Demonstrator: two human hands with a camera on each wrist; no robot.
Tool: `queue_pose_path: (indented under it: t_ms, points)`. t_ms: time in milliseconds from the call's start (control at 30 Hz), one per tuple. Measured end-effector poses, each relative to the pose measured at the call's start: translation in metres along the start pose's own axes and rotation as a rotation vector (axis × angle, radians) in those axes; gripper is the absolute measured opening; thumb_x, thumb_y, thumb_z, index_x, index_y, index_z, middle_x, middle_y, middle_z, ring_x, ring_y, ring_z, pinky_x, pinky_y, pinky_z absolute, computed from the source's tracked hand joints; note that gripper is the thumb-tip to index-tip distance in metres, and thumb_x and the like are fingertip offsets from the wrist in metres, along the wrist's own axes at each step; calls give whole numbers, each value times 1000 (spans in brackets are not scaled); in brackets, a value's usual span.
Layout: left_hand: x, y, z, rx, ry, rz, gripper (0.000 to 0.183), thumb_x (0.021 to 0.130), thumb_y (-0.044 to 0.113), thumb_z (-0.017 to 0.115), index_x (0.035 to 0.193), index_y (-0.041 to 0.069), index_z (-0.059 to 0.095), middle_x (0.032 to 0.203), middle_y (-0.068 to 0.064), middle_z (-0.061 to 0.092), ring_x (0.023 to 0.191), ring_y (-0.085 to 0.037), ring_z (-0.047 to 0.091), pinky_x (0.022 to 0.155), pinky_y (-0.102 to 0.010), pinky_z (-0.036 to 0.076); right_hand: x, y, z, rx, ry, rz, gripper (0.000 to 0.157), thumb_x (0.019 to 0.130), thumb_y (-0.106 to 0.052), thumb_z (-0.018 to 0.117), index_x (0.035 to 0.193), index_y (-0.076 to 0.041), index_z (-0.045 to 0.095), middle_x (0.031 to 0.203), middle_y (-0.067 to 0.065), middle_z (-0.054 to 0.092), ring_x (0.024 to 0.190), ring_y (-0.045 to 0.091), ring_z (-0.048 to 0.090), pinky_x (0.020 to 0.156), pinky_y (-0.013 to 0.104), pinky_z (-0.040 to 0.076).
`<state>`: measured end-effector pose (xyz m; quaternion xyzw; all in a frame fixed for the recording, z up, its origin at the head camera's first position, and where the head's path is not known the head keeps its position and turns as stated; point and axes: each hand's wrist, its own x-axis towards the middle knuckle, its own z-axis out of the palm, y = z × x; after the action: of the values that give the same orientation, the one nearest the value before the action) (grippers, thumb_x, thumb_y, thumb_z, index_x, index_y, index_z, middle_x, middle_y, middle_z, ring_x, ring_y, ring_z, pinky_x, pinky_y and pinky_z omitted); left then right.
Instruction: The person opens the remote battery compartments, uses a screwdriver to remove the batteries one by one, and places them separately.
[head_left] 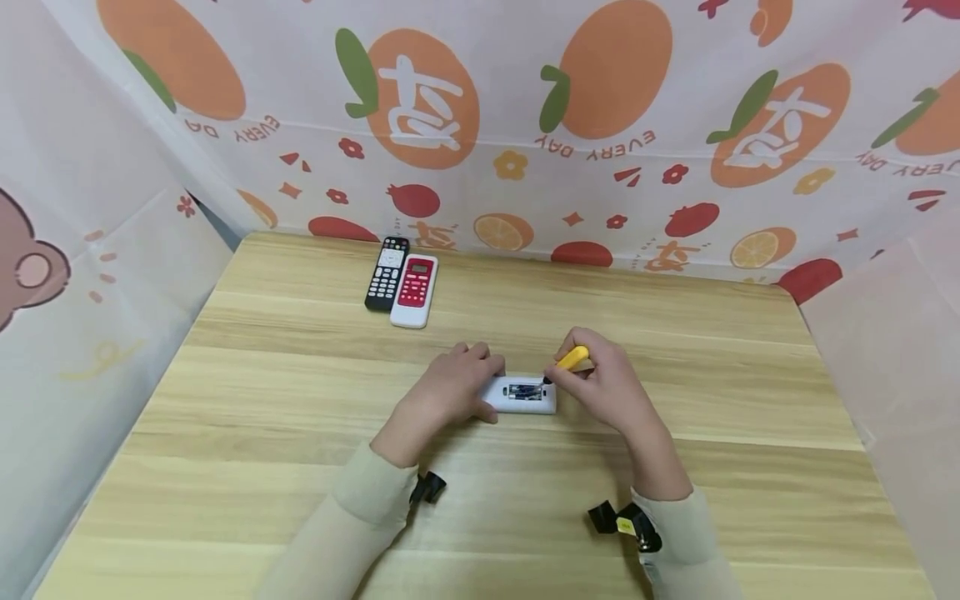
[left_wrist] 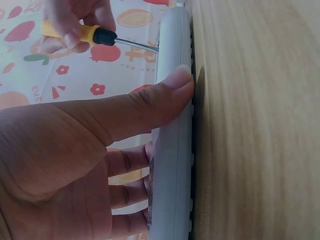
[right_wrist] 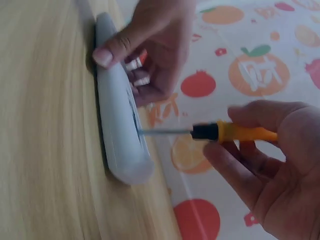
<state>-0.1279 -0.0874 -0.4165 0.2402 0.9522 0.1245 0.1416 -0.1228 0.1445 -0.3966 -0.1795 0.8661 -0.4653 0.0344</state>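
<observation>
A white remote control (head_left: 534,407) lies face down on the wooden table, its battery compartment (head_left: 524,392) uncovered with batteries inside. My left hand (head_left: 452,385) grips its left end, thumb along the near side and fingers over the far side, as the left wrist view shows. In my right hand (head_left: 604,379) is a yellow-handled screwdriver (head_left: 573,358) with a black collar. Its metal shaft (right_wrist: 165,132) slants down to the compartment's right end, the tip hidden inside the opening in the right wrist view.
Further back on the table (head_left: 300,417), a black remote (head_left: 382,283) and a white remote with a red face (head_left: 415,290) lie side by side. A fruit-print cloth (head_left: 525,192) hangs along the far edge.
</observation>
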Motion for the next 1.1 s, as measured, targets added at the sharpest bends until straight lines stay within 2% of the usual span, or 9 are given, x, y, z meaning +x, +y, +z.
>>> queue_pose_path:
  t_ms: [100,300,600,833,1100]
  points:
    - [1,0,0,4,5,3,62,71,43,88,121,17,62,116,-5,60,99,-25,53,81,-40,48,0,0,-2,-35,-29,-30,19,88,-13,76,86,-17,58,87,-1,61,77,17,58,63,27,55]
    - [-2,-2,-1,5,8,2,61,72,43,88,120,17,63,115,-5,60,99,-25,53,82,-40,48,0,-11,10,-211,-55,-197,19,87,-17,77,84,-19,58,88,-6,57,77,13,55,65,27,51]
    - [-2,-4,1,32,17,25,64,70,41,90,121,17,61,116,-5,60,102,-25,54,85,-40,48,-4,-13,16,-335,-37,-251,19,86,-21,79,83,-19,60,88,-7,56,74,10,53,65,28,48]
    - [-1,-5,2,24,22,7,63,67,40,91,118,18,62,115,-3,61,102,-24,54,87,-40,48,-15,-7,14,-380,-21,-314,22,82,-18,82,80,-20,60,88,-7,56,74,10,53,66,28,48]
    - [-2,-3,0,5,30,34,61,67,38,92,117,16,64,113,-4,61,102,-24,55,85,-40,49,-37,7,19,-406,12,-405,23,78,-18,85,80,-20,62,89,-8,57,78,7,57,66,27,52]
